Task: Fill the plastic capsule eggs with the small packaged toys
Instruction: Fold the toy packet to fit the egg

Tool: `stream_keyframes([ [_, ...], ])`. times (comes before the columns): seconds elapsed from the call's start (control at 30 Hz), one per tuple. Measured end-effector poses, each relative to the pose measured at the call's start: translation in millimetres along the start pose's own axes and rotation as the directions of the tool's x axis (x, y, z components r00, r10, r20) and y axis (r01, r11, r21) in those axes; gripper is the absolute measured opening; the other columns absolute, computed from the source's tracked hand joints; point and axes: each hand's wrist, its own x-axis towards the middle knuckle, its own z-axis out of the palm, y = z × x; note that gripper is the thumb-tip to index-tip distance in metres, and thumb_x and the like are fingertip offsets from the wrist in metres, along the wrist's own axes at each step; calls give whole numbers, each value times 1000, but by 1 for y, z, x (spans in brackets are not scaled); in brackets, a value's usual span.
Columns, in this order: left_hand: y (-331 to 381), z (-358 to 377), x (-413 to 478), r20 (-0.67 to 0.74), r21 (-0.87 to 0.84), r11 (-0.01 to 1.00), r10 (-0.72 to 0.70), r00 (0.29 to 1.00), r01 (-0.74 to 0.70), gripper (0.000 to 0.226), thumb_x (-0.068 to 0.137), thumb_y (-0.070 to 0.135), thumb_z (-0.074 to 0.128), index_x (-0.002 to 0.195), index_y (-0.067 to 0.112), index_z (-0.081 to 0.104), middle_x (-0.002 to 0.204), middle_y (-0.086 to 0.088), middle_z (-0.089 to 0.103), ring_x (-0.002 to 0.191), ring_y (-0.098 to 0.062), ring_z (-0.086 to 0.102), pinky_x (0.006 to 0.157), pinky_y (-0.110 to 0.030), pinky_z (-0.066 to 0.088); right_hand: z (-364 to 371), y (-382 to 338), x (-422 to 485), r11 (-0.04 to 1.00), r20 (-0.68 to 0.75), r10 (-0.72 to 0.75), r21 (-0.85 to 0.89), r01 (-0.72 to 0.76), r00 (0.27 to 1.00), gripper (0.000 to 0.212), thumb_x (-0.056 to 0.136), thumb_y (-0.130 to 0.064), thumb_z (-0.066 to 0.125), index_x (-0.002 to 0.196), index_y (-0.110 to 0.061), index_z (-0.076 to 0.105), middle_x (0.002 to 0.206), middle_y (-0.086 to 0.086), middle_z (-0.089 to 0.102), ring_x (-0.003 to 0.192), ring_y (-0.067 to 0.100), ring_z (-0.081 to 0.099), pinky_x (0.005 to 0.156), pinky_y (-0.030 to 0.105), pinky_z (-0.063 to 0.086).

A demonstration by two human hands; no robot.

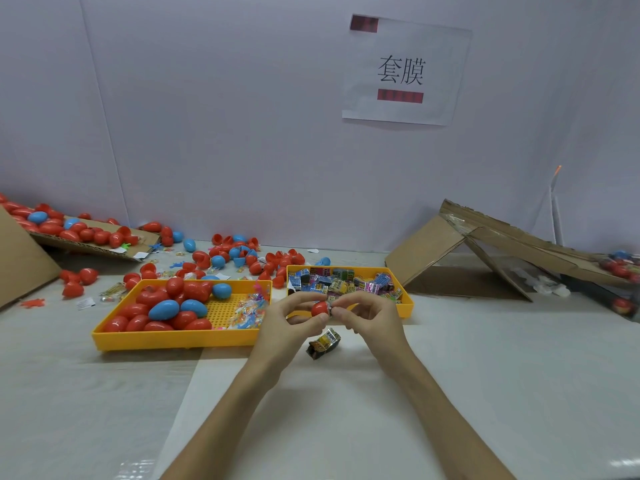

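Fingers [300,299] of the left hand [280,329] grip a red capsule egg [319,309]; the right hand [375,322] pinches a packaged toy [333,304] at its opening. Push it in squarely, fully inside.

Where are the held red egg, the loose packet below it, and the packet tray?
red egg [319,308]: head view, its red shell.
loose packet [323,342]: head view, its middle.
packet tray [404,310]: head view, front wall.

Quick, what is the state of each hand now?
Left hand: holds a red egg.
Right hand: pinches a small toy packet at the egg.
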Motion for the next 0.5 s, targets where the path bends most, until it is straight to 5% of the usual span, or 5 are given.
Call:
stream_keyframes([
  [0.5, 0, 1, 1, -45, 86, 996, 21, 999, -17, 23, 85, 13, 79, 102, 28, 72, 100, 5, 75, 87, -11, 73, 68, -22, 58, -1, 1, 0, 999, -17, 6, 36, -6, 1000, 13, 85, -11, 78, 82, -23, 78, 72, -13, 70, 62, 5, 57, 57, 15, 45],
])
